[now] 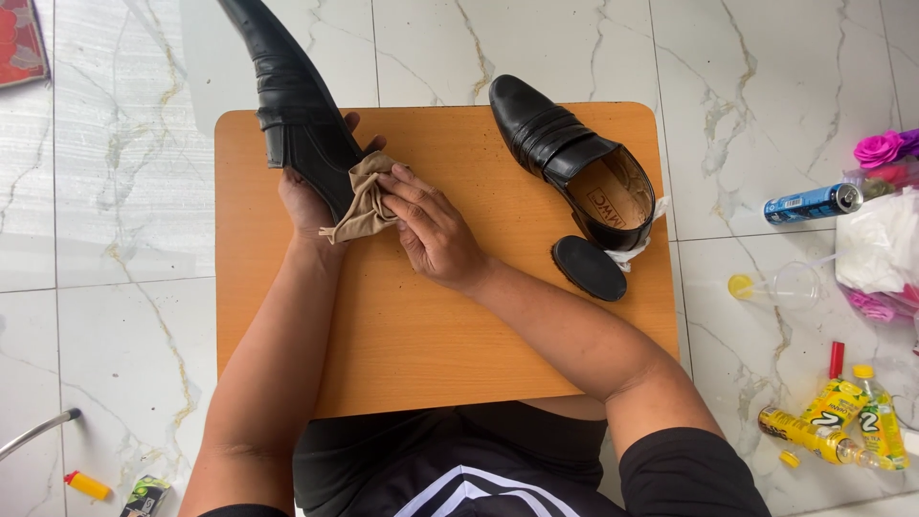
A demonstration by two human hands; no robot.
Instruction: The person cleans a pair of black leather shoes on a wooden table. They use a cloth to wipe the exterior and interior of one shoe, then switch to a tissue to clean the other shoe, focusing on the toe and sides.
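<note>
My left hand (308, 199) grips the heel end of a black leather shoe (289, 91), held over the far left corner of a small orange wooden table (431, 325) with its toe pointing away. My right hand (433, 228) presses a tan cloth (364, 201) against the shoe's heel. A second black shoe (565, 158) rests on the table's far right, opening up. By its heel lie a round black lid (588, 267) and a scrap of white paper (637, 251).
White marble floor surrounds the table. At right lie a blue can (814, 202), a clear plastic cup (780, 285), yellow bottles (842, 416), a white bag (885, 249) and pink flowers (881, 148). A yellow lighter (88, 485) lies at lower left.
</note>
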